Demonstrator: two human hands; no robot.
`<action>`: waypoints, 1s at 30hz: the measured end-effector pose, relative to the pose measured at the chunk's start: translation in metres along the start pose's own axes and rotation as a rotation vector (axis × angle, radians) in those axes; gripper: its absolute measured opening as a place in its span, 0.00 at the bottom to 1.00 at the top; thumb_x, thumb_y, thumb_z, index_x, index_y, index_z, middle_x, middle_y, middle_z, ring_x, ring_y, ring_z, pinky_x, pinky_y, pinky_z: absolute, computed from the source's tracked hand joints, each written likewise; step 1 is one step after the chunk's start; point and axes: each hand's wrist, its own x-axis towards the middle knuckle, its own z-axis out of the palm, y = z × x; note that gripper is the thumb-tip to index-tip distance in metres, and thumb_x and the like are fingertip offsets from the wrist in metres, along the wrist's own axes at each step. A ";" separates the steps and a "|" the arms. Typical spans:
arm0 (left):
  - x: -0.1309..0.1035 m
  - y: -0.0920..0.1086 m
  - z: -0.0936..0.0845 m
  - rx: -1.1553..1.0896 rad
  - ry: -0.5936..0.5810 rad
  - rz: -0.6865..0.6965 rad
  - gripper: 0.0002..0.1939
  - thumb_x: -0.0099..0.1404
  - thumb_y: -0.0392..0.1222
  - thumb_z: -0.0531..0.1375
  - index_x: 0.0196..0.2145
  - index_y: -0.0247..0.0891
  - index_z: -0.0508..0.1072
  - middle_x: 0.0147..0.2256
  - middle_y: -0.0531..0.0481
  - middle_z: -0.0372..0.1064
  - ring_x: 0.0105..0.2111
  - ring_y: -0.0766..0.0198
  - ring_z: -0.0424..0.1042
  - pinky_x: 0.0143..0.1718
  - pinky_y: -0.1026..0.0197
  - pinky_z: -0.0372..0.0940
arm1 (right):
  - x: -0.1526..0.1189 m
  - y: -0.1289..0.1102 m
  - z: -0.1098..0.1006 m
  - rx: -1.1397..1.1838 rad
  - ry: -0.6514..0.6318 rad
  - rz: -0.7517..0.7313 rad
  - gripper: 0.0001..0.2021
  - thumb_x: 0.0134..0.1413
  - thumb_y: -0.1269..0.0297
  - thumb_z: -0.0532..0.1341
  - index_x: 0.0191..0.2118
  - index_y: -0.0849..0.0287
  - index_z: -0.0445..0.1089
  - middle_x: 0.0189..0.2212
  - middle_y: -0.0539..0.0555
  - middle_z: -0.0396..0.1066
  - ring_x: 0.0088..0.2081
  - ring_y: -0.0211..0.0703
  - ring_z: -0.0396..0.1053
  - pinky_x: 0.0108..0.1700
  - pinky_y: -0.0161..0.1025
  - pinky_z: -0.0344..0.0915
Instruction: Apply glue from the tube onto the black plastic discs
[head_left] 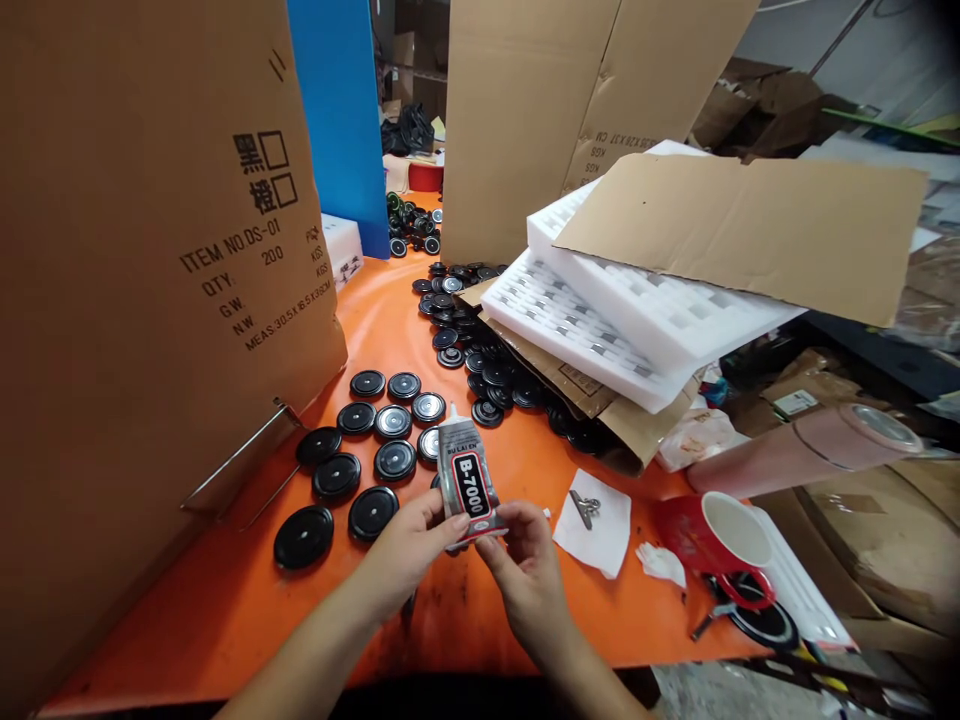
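A silver glue tube (466,470) labelled B-7000 points its nozzle away from me, its crimped end toward me. My left hand (420,535) is closed on the tube's lower left side, thumb near the label. At the crimped right corner, my right hand (529,550) pinches the tube between thumb and fingers. Beyond and left of the tube, several black round discs (393,422) lie flat in loose rows on the orange table cover (225,620). To the right, a binder clip (585,508) rests on a white paper (611,535).
A tall carton (150,250) walls the left side. White foam trays (592,330) and a cardboard sheet (750,225) lean at the right, beside piled black discs (495,375). At the right edge are a red mug (682,530), a crumpled tissue (661,563) and a pink bottle (795,450).
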 end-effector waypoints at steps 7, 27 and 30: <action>-0.006 -0.004 0.004 -0.099 -0.009 -0.025 0.15 0.53 0.46 0.63 0.38 0.36 0.74 0.32 0.48 0.70 0.32 0.64 0.64 0.37 0.62 0.59 | 0.009 -0.012 0.013 0.286 0.047 0.164 0.15 0.50 0.63 0.62 0.41 0.52 0.55 0.29 0.47 0.67 0.28 0.36 0.66 0.32 0.35 0.64; -0.005 -0.016 0.006 -0.092 0.146 -0.002 0.17 0.57 0.50 0.60 0.38 0.34 0.74 0.35 0.45 0.70 0.36 0.61 0.64 0.42 0.59 0.58 | 0.029 -0.012 -0.007 -0.465 -0.114 -0.182 0.09 0.53 0.58 0.59 0.27 0.56 0.67 0.25 0.50 0.66 0.29 0.40 0.64 0.32 0.36 0.59; -0.006 -0.015 0.007 -0.034 0.153 0.040 0.18 0.55 0.50 0.62 0.39 0.35 0.74 0.33 0.48 0.69 0.35 0.63 0.63 0.41 0.61 0.58 | 0.029 -0.011 -0.003 -0.413 -0.111 -0.131 0.09 0.53 0.58 0.59 0.26 0.56 0.65 0.24 0.49 0.64 0.28 0.39 0.62 0.32 0.35 0.57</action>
